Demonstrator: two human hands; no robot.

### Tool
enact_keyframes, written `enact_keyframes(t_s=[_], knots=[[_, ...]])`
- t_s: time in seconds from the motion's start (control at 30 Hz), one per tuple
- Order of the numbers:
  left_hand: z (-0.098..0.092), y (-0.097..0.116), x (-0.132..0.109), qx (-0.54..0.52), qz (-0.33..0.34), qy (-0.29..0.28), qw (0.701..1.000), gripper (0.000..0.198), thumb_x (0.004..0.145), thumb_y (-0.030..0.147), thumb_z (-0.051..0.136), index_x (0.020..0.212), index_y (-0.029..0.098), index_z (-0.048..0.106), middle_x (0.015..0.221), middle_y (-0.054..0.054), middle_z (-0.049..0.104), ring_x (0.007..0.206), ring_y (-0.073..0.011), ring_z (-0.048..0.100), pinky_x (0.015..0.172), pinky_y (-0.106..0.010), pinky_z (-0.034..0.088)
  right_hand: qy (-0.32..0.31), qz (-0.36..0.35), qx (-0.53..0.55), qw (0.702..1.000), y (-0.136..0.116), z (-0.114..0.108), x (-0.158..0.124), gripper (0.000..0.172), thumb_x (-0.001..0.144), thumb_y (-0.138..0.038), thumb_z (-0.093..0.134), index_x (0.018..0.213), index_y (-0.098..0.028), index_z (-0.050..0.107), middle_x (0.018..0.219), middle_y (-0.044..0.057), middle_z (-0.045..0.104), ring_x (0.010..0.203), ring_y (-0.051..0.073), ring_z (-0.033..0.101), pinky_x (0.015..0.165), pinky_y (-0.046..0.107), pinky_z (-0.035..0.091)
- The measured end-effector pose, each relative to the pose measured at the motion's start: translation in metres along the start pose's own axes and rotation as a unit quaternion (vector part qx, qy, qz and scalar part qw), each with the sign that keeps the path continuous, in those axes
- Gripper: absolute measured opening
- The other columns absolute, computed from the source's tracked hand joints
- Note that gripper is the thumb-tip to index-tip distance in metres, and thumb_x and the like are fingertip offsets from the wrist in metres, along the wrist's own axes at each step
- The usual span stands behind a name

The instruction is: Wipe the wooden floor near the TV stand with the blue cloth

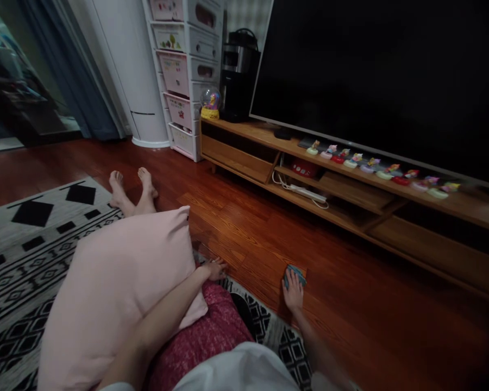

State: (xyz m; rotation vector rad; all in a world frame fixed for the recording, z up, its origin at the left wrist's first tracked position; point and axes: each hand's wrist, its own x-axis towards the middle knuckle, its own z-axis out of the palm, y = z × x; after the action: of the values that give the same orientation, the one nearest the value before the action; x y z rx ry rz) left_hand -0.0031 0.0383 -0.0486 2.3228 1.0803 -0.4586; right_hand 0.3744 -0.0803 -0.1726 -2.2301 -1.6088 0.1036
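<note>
I sit on a patterned rug with my legs stretched out and a large pink pillow on my lap. My left hand lies at the pillow's right edge, fingers loosely curled against the floor and rug edge. My right hand presses flat on a small teal object lying on the wooden floor, fingers laid over it. My bare feet show beyond the pillow.
A long low wooden TV stand runs along the right with a big dark TV, a row of small figurines and a power strip. White drawers, a white column unit and curtains stand at the back.
</note>
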Motion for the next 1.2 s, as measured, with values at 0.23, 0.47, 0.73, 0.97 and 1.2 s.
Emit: enact_keyframes(t_s=[0.23,0.47,0.73,0.97,1.2], knots=[[-0.006,0.001,-0.004,0.017,-0.001,0.004,1.000,0.061,0.091,0.046,0.051,0.145,0.022,0.039,0.156,-0.013,0.034,0.144,-0.0322,0.026,0.114,-0.051,0.029,0.050,0.085,0.048,0.994,-0.056,0.021,0.072,0.064,0.096,-0.053,0.016,0.150,-0.025,0.036,0.157,0.010,0.031,0.146,0.029,0.019,0.113,0.060,0.016],[0.000,-0.001,0.001,0.003,-0.004,0.001,1.000,0.059,0.092,0.046,0.051,0.145,0.023,0.040,0.157,-0.013,0.032,0.145,-0.0326,0.023,0.115,-0.053,0.024,-0.100,-0.199,0.004,0.975,-0.094,0.020,-0.017,0.055,0.099,-0.047,0.026,0.152,-0.031,0.029,0.158,0.001,0.030,0.147,0.020,0.020,0.116,0.047,0.022],[0.003,-0.001,0.002,-0.007,0.003,-0.004,1.000,0.062,0.092,0.048,0.049,0.146,0.022,0.037,0.158,-0.013,0.029,0.146,-0.0319,0.020,0.116,-0.052,0.022,-0.120,-0.238,0.001,0.964,-0.057,-0.003,-0.023,0.053,0.100,-0.045,0.028,0.152,-0.034,0.028,0.158,-0.001,0.031,0.146,0.018,0.023,0.116,0.044,0.026],[-0.003,0.002,-0.004,0.007,-0.002,0.004,1.000,0.060,0.091,0.047,0.051,0.145,0.024,0.039,0.156,-0.012,0.034,0.143,-0.0319,0.029,0.113,-0.052,0.030,-0.043,0.000,0.004,0.999,-0.070,0.020,0.095,0.059,0.098,-0.049,0.016,0.151,-0.028,0.033,0.158,0.005,0.031,0.146,0.024,0.022,0.115,0.052,0.021],[-0.001,0.001,-0.001,0.000,-0.002,0.009,1.000,0.061,0.090,0.045,0.053,0.145,0.022,0.040,0.156,-0.015,0.033,0.144,-0.0338,0.027,0.113,-0.054,0.029,-0.080,-0.109,-0.002,0.991,-0.112,0.033,0.068,0.057,0.099,-0.047,0.020,0.152,-0.028,0.029,0.158,0.003,0.029,0.147,0.021,0.019,0.116,0.048,0.020]])
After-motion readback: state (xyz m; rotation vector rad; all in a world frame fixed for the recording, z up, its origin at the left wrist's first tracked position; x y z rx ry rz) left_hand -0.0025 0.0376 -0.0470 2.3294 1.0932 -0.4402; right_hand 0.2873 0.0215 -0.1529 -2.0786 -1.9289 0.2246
